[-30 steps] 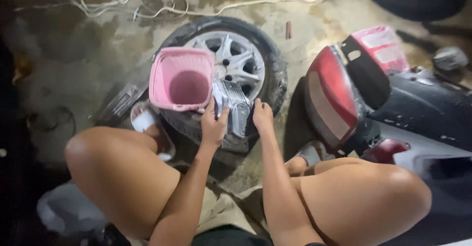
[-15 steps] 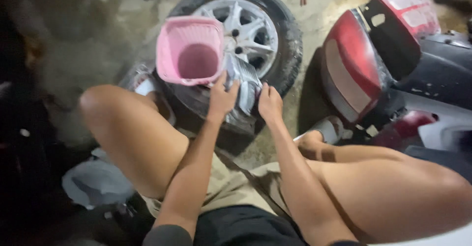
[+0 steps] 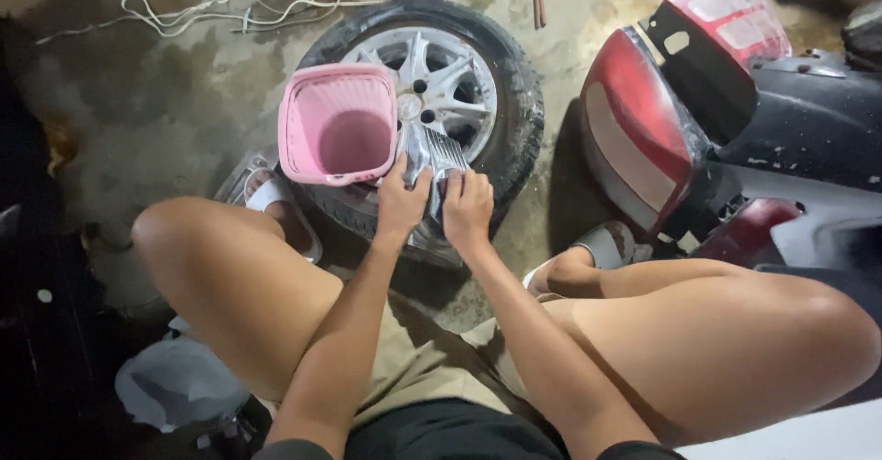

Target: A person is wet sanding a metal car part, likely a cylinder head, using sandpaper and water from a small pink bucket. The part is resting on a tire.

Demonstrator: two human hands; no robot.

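I squat over a car wheel [image 3: 478, 102] with a silver alloy rim that lies flat on the wet concrete. A pink plastic basket [image 3: 338, 124] rests on the rim's left side. A shiny silver ribbed part [image 3: 439, 159] lies on the tyre's near edge. My left hand [image 3: 402, 204] and my right hand [image 3: 467, 210] both press on this part, fingers curled over it, side by side. My knees frame the wheel on both sides.
A red and black vehicle body with a tail lamp [image 3: 643, 138] stands close on the right. White cables [image 3: 202, 5] trail across the floor at the top left. A sandal [image 3: 276, 204] is by my left leg, a pale bag [image 3: 175, 382] lower left.
The view has shifted and come closer. My hands have moved nearer to each other on the silver part; the basket stays on the rim.
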